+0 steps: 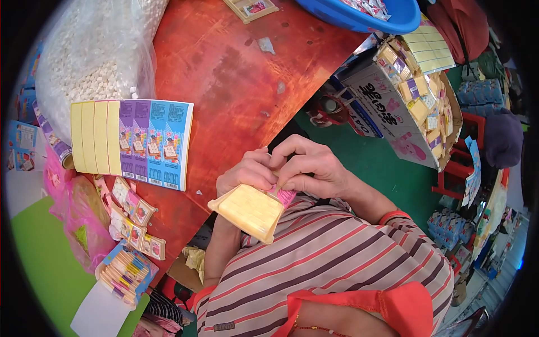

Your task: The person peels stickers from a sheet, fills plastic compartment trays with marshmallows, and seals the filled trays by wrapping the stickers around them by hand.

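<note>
The pack is located at the front of both grips, between them and the striped shirt, its broad cream face turned upward. The left grip is clamped on the upper edge of the pack, with the fingers curled. The right grip is clamped on the pink label at the pack's right-hand end; thumb and fingers are pinched together. The two grips are placed side by side.

The table extends ahead and to the left of the grips. To the left of the left grip, a printed sheet is laid on it. Small packs are grouped below the sheet. Farther left, a pink bag is positioned. Ahead and to the right of the right grip, packs are contained in an open box. Far ahead-left, white pieces are held in a clear bag. Far ahead-right, wrapped sachets are contained in a blue basin.
</note>
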The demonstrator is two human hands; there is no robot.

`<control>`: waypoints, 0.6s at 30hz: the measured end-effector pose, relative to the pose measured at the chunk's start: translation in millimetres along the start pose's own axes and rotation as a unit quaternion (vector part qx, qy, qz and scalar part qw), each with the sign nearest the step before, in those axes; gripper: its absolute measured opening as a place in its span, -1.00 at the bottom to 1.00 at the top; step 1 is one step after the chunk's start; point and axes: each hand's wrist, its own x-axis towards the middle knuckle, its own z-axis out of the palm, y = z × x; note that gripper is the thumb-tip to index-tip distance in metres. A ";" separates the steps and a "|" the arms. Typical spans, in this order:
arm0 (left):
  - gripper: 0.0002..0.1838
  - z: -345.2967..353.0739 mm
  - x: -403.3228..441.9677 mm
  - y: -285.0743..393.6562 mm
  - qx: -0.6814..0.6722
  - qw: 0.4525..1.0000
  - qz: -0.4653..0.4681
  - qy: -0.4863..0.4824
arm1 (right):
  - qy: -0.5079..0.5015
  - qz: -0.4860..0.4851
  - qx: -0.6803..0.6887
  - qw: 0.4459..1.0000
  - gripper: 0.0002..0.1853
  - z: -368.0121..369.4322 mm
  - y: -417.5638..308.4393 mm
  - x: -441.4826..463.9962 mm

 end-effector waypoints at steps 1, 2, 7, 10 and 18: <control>-0.84 -0.6 -0.2 -0.8 0.000 1.000 0.005 -0.001 | -0.001 0.001 0.001 1.000 -0.89 1.9 0.7 0.0; -0.84 -1.0 -0.4 -1.2 0.000 1.000 0.010 -0.002 | 0.001 0.003 -0.002 1.000 -0.88 4.0 1.8 0.0; -0.83 0.3 -0.1 -1.2 -0.029 0.999 0.015 0.013 | -0.020 0.029 -0.022 0.999 -0.88 7.1 0.1 -2.0; -0.83 2.3 -1.4 3.2 -0.010 1.000 0.010 0.008 | -0.032 0.038 -0.056 0.997 -0.89 9.7 -4.5 -1.5; -0.82 10.6 -3.5 4.9 -0.076 0.995 -0.008 0.057 | -0.048 0.040 -0.165 0.984 -0.87 13.3 -7.4 1.6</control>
